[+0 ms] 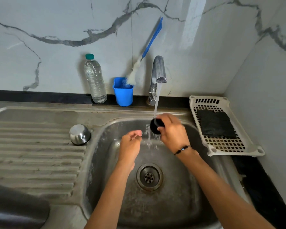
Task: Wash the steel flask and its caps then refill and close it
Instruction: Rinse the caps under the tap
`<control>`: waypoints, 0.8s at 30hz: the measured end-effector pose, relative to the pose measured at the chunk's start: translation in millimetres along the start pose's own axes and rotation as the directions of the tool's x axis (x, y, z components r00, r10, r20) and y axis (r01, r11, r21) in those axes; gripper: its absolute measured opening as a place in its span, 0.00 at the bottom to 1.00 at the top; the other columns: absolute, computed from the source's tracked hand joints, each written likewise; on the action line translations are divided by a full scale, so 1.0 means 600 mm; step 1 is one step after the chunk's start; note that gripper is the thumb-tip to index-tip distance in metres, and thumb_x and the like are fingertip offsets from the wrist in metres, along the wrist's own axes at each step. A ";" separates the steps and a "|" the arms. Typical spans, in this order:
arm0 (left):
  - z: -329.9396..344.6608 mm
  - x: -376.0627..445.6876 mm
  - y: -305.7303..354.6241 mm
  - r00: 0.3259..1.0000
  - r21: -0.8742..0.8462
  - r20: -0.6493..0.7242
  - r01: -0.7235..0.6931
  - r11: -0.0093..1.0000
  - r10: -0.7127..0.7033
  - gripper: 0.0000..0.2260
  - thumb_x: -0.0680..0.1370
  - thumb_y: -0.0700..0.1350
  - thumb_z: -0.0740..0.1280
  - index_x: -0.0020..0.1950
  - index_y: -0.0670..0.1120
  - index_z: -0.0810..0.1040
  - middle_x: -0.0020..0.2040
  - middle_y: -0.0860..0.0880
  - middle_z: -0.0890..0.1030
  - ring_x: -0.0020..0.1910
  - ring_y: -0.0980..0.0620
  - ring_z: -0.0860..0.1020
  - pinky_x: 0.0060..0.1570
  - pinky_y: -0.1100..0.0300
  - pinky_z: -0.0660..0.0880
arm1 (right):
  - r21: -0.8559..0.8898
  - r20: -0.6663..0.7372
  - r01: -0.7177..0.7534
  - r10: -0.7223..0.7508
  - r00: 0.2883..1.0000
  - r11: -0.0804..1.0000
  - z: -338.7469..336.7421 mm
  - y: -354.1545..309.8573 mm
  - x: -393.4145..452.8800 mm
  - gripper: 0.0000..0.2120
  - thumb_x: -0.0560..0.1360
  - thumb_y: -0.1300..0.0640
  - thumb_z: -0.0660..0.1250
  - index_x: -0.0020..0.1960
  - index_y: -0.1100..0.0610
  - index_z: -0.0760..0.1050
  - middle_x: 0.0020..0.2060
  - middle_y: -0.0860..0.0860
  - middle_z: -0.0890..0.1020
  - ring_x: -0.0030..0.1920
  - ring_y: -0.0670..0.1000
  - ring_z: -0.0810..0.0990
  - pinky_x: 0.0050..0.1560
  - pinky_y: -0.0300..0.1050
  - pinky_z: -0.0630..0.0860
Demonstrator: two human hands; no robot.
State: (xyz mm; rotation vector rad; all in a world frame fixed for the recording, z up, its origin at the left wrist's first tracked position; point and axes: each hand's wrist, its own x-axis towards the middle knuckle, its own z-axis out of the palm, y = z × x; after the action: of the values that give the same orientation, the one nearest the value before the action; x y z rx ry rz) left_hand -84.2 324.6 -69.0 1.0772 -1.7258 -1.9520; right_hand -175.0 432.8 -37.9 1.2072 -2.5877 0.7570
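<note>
At the near left edge a dark rounded object [15,205], blurred, lies on the steel drainboard [33,151]. Both forearms reach over the sink [180,204], above its drain [149,176]. The left hand [130,146] hangs with fingers loosely curled, holding nothing. The right hand [172,129], a beaded bracelet [182,149] at its wrist, grips a black cap [156,126] under the running stream from the tap [157,76]. A steel cap [80,134] sits upside down on the drainboard beside the basin. To the right, a white slotted tray [221,146] on the worktop carries a dark scrub pad [215,123]. Against the marble wall stand a clear plastic bottle [95,81] with a green lid and a blue cup [123,91] holding a blue-handled bottle brush [145,50]. No writing is legible anywhere.
</note>
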 end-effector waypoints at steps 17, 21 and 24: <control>0.006 -0.005 -0.017 1.000 0.033 0.015 0.017 0.999 -0.017 0.09 0.79 0.37 0.64 0.55 0.44 0.80 0.56 0.51 0.81 0.57 0.53 0.77 0.54 0.62 0.70 | 0.009 0.117 -0.028 0.027 0.993 1.000 0.010 0.007 0.011 0.17 0.72 0.68 0.65 0.61 0.62 0.73 0.58 0.59 0.75 0.58 0.60 0.74 0.55 0.49 0.73; 0.007 -0.005 -0.019 1.000 0.015 0.013 0.017 1.000 -0.017 0.08 0.79 0.37 0.63 0.52 0.45 0.80 0.56 0.50 0.81 0.58 0.52 0.77 0.55 0.62 0.70 | 0.111 -0.020 -0.081 0.083 0.996 0.991 0.018 0.014 0.011 0.16 0.71 0.69 0.67 0.58 0.64 0.74 0.56 0.61 0.76 0.56 0.61 0.75 0.53 0.50 0.74; 0.008 -0.014 -0.017 1.000 0.023 0.020 0.022 0.999 -0.022 0.09 0.79 0.36 0.62 0.55 0.45 0.79 0.58 0.48 0.80 0.58 0.52 0.77 0.55 0.62 0.69 | 0.060 0.205 -0.180 0.164 0.965 0.982 0.034 0.022 0.009 0.15 0.74 0.65 0.65 0.60 0.59 0.74 0.57 0.56 0.76 0.58 0.56 0.75 0.57 0.45 0.70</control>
State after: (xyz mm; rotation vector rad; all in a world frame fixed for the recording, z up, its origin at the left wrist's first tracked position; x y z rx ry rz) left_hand -79.5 335.9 -75.8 1.0928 -1.7578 -1.9674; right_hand -187.7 425.8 -58.4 1.1433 -2.8828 0.8161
